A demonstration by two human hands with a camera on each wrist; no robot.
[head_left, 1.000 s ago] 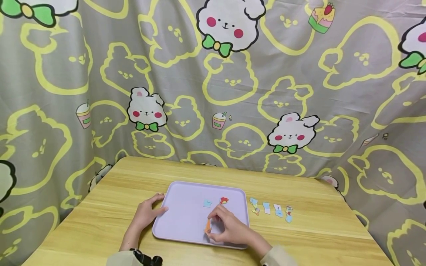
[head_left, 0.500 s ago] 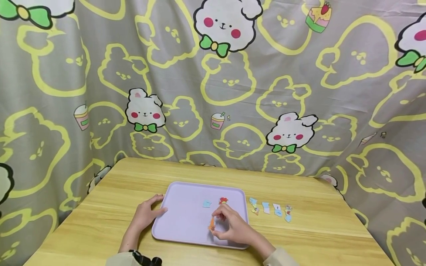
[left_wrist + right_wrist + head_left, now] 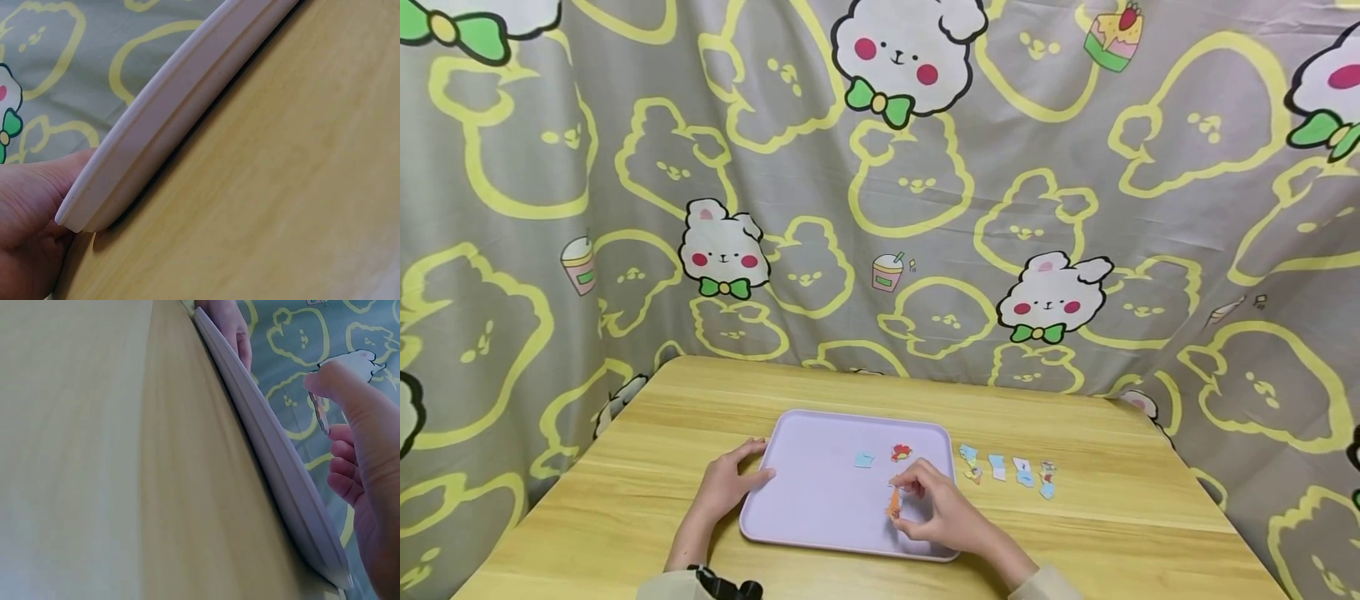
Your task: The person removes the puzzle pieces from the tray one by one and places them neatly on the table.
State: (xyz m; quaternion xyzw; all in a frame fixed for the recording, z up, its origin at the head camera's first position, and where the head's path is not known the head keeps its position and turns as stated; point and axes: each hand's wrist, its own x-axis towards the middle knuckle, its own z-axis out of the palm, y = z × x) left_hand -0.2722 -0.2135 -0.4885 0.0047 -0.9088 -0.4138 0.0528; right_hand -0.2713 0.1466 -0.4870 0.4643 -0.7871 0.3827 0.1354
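Observation:
My right hand (image 3: 942, 508) is above the right half of a pale purple tray (image 3: 805, 500), pinching an orange puzzle piece (image 3: 893, 502) between thumb and fingers. In the right wrist view the puzzle piece (image 3: 319, 412) appears thin and nearly edge-on. My left hand (image 3: 727, 483) holds the tray's left rim, its thumb over the edge; the left wrist view shows that hand (image 3: 31, 212) at the rim's corner. On the tray lie a light blue piece (image 3: 864, 460) and, to its right, a red piece with some yellow (image 3: 901, 452).
Right of the tray, several more puzzle pieces lie in a row on the wooden table (image 3: 1112, 500), among them a blue and white piece (image 3: 997, 467) and a multicoloured piece (image 3: 1047, 481). A grey patterned curtain (image 3: 820, 333) hangs behind the table.
My right hand has moved to the right over the tray with the orange puzzle piece, uncovering more of the red piece. The left hand keeps its place at the rim.

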